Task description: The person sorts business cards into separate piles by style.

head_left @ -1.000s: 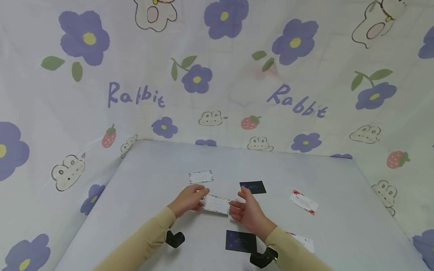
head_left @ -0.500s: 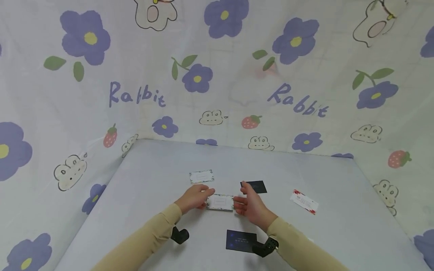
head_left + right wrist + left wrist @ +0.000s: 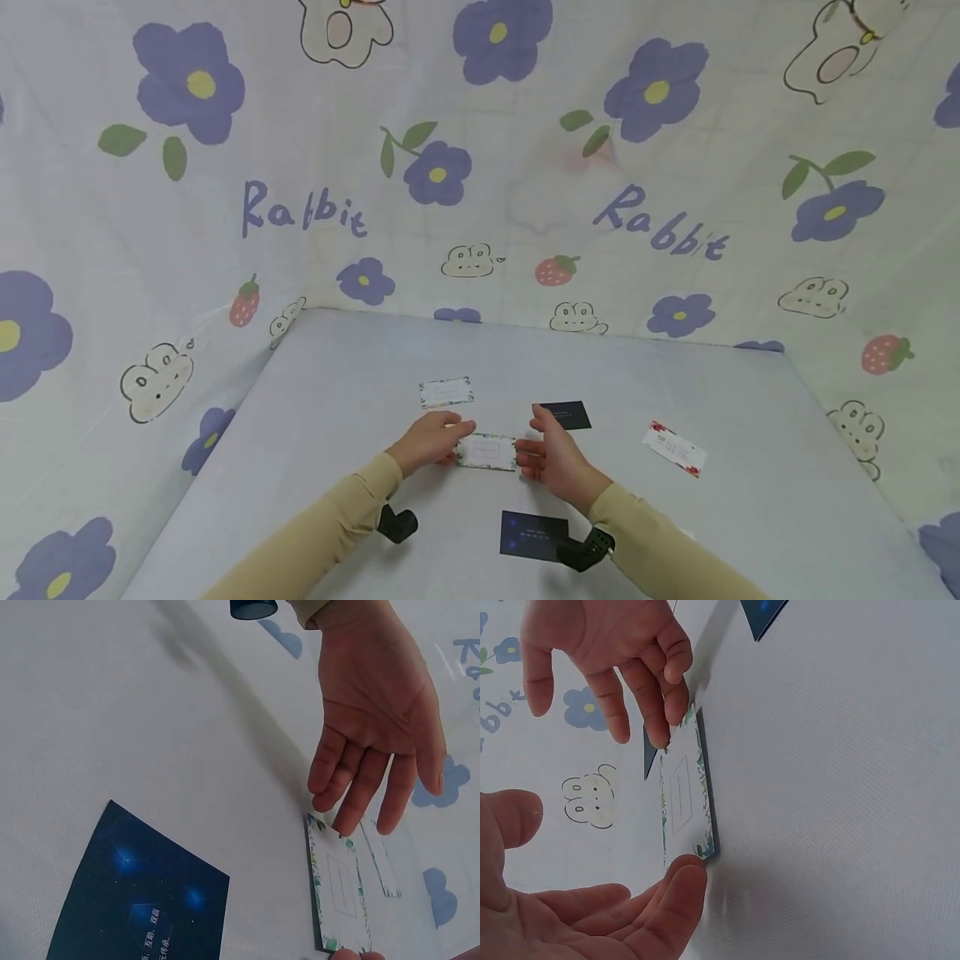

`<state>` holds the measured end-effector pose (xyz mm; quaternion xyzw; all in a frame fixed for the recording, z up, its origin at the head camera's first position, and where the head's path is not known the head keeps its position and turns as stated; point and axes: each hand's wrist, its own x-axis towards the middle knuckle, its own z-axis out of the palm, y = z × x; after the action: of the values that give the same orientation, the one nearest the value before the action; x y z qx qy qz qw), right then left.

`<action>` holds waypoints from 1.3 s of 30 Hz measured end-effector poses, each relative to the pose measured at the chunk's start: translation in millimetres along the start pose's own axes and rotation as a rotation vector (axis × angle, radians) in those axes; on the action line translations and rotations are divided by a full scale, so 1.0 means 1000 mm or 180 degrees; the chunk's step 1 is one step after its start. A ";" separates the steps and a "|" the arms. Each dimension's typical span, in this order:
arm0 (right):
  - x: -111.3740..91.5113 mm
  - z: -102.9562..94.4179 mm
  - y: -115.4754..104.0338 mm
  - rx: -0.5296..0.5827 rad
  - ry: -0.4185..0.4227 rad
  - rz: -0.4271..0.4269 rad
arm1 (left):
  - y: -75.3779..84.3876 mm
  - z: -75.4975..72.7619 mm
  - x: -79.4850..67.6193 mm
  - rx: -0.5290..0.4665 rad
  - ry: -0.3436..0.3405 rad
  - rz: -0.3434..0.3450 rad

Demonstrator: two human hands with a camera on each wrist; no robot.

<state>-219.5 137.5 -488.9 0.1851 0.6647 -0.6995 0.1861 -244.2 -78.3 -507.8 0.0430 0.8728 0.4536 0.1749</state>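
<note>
Between the left hand (image 3: 427, 440) and right hand (image 3: 558, 467), I record a leaf-bordered white business card (image 3: 486, 452), fingers loosely extended at its ends, thumbs apart. Nearer on the bench (image 3: 360, 354) lies a dark-blue card (image 3: 532, 534).

1. The far edge of the tabletop (image 3: 352, 358) is backed by a flower-printed cloth (image 3: 517, 217).
2. Toward the right edge, a red-cornered card (image 3: 673, 448) is laid aslant.
3. Nearer the near edge, a dark blue card (image 3: 531, 534) is placed; farther back, a black card (image 3: 572, 415).
</note>
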 end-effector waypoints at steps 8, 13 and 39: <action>0.003 0.001 0.002 -0.0016 0.0019 0.0022 | 0.000 0.000 0.000 0.0042 -0.0005 0.0038; 0.001 0.001 0.003 -0.0026 0.0012 -0.0011 | -0.001 0.000 0.001 0.0103 -0.0024 0.0038; 0.001 0.001 0.003 -0.0049 0.0024 -0.0041 | -0.001 0.002 -0.001 0.0213 0.0020 0.0112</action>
<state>-218.3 136.4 -492.2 0.1819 0.6719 -0.6948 0.1806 -242.8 -77.6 -508.9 0.0627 0.8871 0.4274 0.1626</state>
